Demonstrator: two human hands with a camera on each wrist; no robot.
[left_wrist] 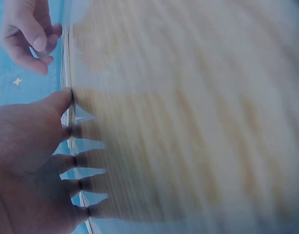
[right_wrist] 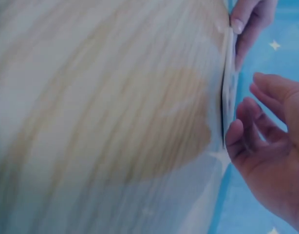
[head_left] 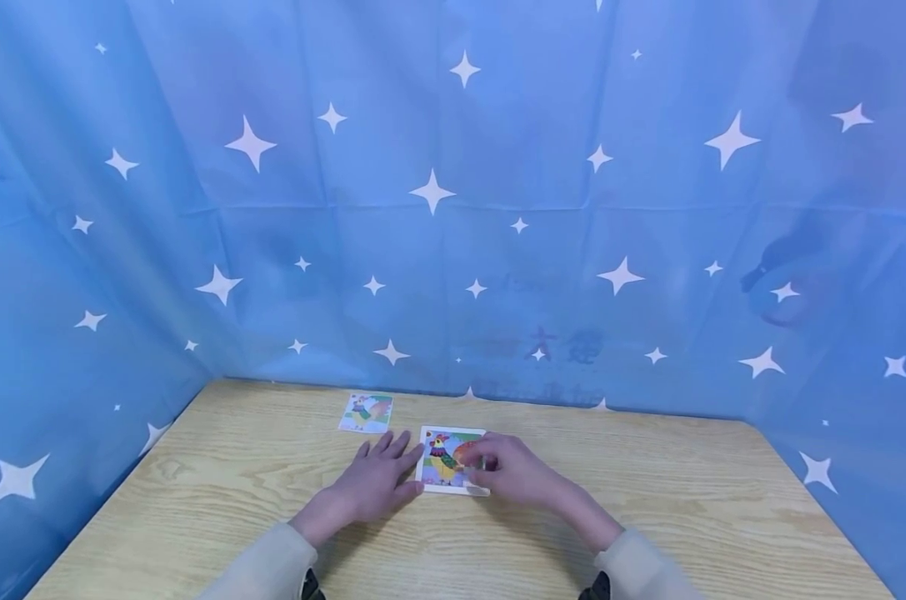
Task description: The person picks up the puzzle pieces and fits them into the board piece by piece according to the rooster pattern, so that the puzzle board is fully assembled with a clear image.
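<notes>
We see the left hand (head_left: 373, 482) flat against the puzzle board (head_left: 443, 461); the right hand (head_left: 514, 471) pinches its right edge.

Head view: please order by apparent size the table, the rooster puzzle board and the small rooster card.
1. Table, by far.
2. Rooster puzzle board, partly covered by the right hand.
3. Small rooster card, though it lies farther away, so unsure.
</notes>
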